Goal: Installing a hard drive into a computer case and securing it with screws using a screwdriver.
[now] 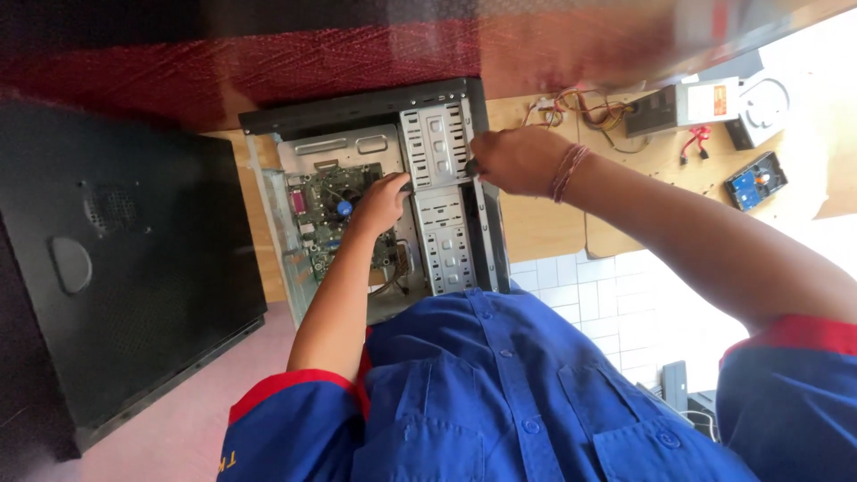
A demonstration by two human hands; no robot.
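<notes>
On the wooden counter [536,228] we see an open computer case [384,192] lying on its side, its green motherboard [335,219] exposed beside the metal drive cage [442,192]. Our left hand [382,202] reaches inside the case, resting at the edge of the drive cage just above the motherboard; its fingers [399,185] are curled against the metal, though we cannot tell whether they pinch anything. Our right hand [518,159] sits at the outer side of the cage, fingers closed around a small dark object pressed against the cage wall, and we cannot tell what that object is. A band of threads circles the right wrist. The removed black side panel [125,259] lies to one side of the case. Further along the counter, well apart from the case, sit a grey power supply [683,105] with its bundle of coloured wires [585,109], and a bare hard drive [754,180]. Our blue shirt with red trim fills the lower view.
</notes>
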